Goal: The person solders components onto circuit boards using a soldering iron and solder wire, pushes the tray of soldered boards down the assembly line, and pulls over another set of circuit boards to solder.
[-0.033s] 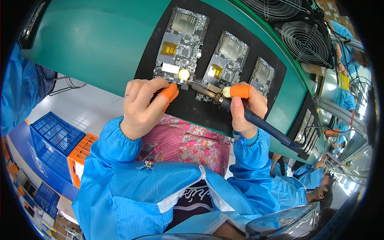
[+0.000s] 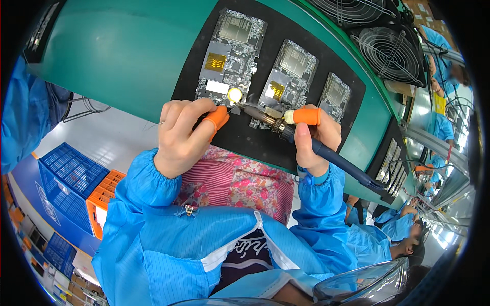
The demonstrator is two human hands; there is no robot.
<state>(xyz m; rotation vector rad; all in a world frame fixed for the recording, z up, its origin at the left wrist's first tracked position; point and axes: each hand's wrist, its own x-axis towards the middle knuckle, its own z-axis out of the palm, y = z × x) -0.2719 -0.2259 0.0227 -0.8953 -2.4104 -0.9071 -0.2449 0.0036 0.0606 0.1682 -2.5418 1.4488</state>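
My right hand (image 2: 317,140) is closed around a soldering iron (image 2: 263,116), with orange and pale finger cots on its fingers. The iron's tip points left to the lower edge of the leftmost circuit board (image 2: 237,71), beside a bright round yellow spot (image 2: 235,95). My left hand (image 2: 186,127), also with orange finger cots, pinches a thin solder wire (image 2: 228,108) whose end meets the tip area. That board carries a metal shield, an amber patch and a white label. A second circuit board (image 2: 293,64) lies to its right, partly behind the iron; a third circuit board (image 2: 336,94) lies farther right.
The boards lie on a black mat (image 2: 265,23) over a green bench (image 2: 132,46). Round fans (image 2: 390,51) stand at the far right. More boards (image 2: 393,163) lie at the right edge. Blue and orange crates (image 2: 74,171) are at the left. Other people in blue work nearby.
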